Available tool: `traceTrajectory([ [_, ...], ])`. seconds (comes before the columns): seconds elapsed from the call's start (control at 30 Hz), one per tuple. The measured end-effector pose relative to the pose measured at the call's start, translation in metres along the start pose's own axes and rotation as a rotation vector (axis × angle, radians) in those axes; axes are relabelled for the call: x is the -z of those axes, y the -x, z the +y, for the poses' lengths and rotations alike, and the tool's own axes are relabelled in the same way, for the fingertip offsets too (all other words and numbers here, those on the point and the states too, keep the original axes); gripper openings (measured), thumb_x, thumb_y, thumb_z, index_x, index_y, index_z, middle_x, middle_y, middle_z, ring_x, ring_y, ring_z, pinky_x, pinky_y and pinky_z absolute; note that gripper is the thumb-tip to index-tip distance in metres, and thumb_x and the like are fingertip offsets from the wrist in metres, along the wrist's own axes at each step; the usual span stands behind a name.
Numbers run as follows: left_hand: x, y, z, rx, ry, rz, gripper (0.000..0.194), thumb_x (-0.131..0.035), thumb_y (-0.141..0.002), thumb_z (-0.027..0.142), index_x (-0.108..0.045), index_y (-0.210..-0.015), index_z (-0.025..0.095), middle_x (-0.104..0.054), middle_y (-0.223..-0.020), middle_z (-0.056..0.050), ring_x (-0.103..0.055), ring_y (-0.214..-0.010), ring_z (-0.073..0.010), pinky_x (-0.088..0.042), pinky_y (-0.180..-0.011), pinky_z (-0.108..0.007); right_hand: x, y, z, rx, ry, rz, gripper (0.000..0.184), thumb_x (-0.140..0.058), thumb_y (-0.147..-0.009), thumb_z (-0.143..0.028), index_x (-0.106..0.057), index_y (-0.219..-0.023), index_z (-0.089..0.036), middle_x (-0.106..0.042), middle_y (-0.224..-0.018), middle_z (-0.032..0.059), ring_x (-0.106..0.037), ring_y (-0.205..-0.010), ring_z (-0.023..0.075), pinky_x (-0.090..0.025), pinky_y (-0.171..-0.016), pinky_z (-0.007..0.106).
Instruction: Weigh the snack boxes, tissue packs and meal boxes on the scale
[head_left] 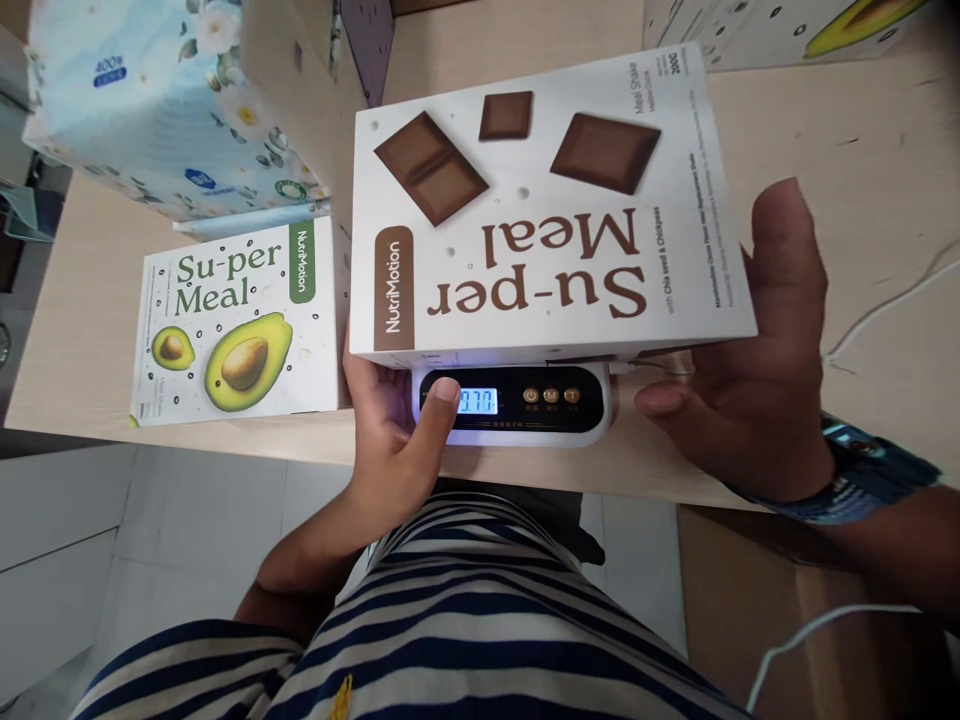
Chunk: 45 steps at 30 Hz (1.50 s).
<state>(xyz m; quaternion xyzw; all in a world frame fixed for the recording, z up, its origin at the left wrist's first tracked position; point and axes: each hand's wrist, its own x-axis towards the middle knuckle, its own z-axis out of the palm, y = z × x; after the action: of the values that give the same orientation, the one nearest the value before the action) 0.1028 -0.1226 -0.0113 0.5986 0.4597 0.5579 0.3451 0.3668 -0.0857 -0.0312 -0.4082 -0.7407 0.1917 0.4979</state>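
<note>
A white chocolate meal shake box (pixel 540 260), printed upside down from my view, rests on a digital kitchen scale (pixel 517 435) at the table's front edge. The scale's lit display is partly covered by my left thumb; the digits that show look like 9.70. My left hand (pixel 397 430) grips the scale's left end, its other fingers partly hidden by the box. My right hand (pixel 765 370) is open at the box's right side, thumb stretched out and fingers spread; contact with the box is hard to tell.
An avocado meal shake box (pixel 247 320) lies to the left on the wooden table (pixel 67 330). Behind it sits a floral tissue pack (pixel 172 100). Another avocado-printed box (pixel 787 35) stands at the back right. A white cable (pixel 892 310) runs across the table's right side.
</note>
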Motion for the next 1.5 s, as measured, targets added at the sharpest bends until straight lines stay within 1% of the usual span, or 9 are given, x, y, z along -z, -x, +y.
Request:
traceTrajectory([
  [0.2, 0.0, 0.0, 0.001, 0.013, -0.002, -0.008, 0.057, -0.07, -0.108, 0.05, -0.05, -0.159, 0.035, -0.066, -0.155, -0.01, -0.054, -0.161, -0.0268, -0.046, -0.135, -0.043, 0.001, 0.001, 0.006, 0.04, -0.037, 0.0, 0.105, -0.068, -0.091, -0.087, -0.024, -0.179, -0.051, -0.026, -0.189, -0.0109, -0.037, -0.174, 0.0349, -0.047, -0.136, 0.059],
  [0.37, 0.0, 0.0, 0.0, 0.012, -0.026, -0.008, 0.057, -0.067, -0.109, 0.052, -0.049, -0.16, 0.035, -0.065, -0.157, -0.009, -0.052, -0.162, -0.0273, -0.046, -0.135, -0.044, 0.005, 0.001, 0.009, 0.083, 0.043, 0.004, 0.11, -0.067, -0.086, -0.094, -0.027, -0.179, -0.051, -0.029, -0.188, -0.0145, -0.032, -0.176, 0.0353, -0.025, -0.146, 0.059],
  [0.47, 0.0, 0.0, 0.0, -0.004, -0.009, -0.005, 0.053, -0.067, -0.11, 0.05, -0.051, -0.158, 0.037, -0.066, -0.155, -0.008, -0.055, -0.159, -0.0254, -0.047, -0.133, -0.041, 0.006, 0.0, 0.009, 0.107, 0.051, 0.014, 0.11, -0.069, -0.087, -0.091, -0.028, -0.179, -0.049, -0.029, -0.188, -0.0147, -0.029, -0.177, 0.0347, -0.02, -0.147, 0.055],
  [0.67, 0.001, 0.001, 0.003, 0.02, 0.001, -0.006, 0.045, -0.069, -0.109, 0.046, -0.057, -0.151, 0.035, -0.067, -0.152, -0.008, -0.055, -0.159, -0.0262, -0.047, -0.133, -0.043, 0.006, -0.001, 0.011, 0.086, 0.017, 0.02, 0.108, -0.069, -0.085, -0.093, -0.031, -0.178, -0.051, -0.034, -0.187, -0.012, -0.035, -0.174, 0.0396, -0.025, -0.145, 0.059],
  [0.83, 0.003, 0.001, 0.002, 0.026, 0.058, -0.037, 0.038, -0.067, -0.111, 0.04, -0.059, -0.148, 0.035, -0.069, -0.15, -0.007, -0.057, -0.158, -0.0249, -0.055, -0.124, -0.039, 0.006, -0.001, 0.012, 0.057, -0.031, -0.014, 0.111, -0.073, -0.083, -0.091, -0.029, -0.177, -0.053, -0.029, -0.188, -0.0136, -0.036, -0.173, 0.0423, -0.033, -0.142, 0.062],
  [1.03, 0.005, 0.002, -0.004, 0.083, 0.073, -0.025, 0.052, -0.066, -0.109, 0.05, -0.05, -0.157, 0.038, -0.068, -0.152, -0.008, -0.058, -0.158, -0.027, -0.055, -0.127, -0.044, 0.002, -0.003, 0.005, 0.027, -0.077, 0.011, 0.104, -0.069, -0.089, -0.09, -0.028, -0.177, -0.053, -0.039, -0.184, -0.0093, -0.037, -0.174, 0.0356, -0.041, -0.139, 0.062],
  [1.17, 0.005, 0.0, -0.003, 0.13, 0.076, -0.045, 0.067, -0.066, -0.106, 0.063, -0.041, -0.163, 0.04, -0.065, -0.157, -0.01, -0.057, -0.159, -0.0304, -0.053, -0.13, -0.048, 0.002, -0.001, 0.007, 0.054, -0.076, -0.019, 0.103, -0.068, -0.092, -0.087, -0.025, -0.179, -0.052, -0.022, -0.19, -0.0172, -0.03, -0.177, 0.0335, -0.039, -0.142, 0.056],
  [1.23, 0.005, -0.001, -0.001, 0.137, 0.079, -0.054, 0.069, -0.067, -0.105, 0.066, -0.04, -0.163, 0.041, -0.064, -0.158, -0.01, -0.057, -0.159, -0.0312, -0.053, -0.13, -0.049, 0.002, 0.0, 0.006, 0.048, -0.052, -0.028, 0.1, -0.066, -0.094, -0.085, -0.024, -0.179, -0.052, -0.022, -0.19, -0.0178, -0.028, -0.177, 0.0329, -0.037, -0.143, 0.056],
  [1.5, 0.006, 0.002, -0.001, 0.103, 0.093, -0.05, 0.057, -0.068, -0.108, 0.051, -0.048, -0.159, 0.038, -0.069, -0.151, -0.01, -0.064, -0.153, -0.0299, -0.056, -0.127, -0.048, 0.014, -0.007, -0.001, 0.075, 0.028, -0.082, 0.097, -0.067, -0.096, -0.082, -0.029, -0.179, -0.049, -0.034, -0.187, -0.0139, -0.039, -0.172, 0.0364, -0.037, -0.143, 0.055],
])
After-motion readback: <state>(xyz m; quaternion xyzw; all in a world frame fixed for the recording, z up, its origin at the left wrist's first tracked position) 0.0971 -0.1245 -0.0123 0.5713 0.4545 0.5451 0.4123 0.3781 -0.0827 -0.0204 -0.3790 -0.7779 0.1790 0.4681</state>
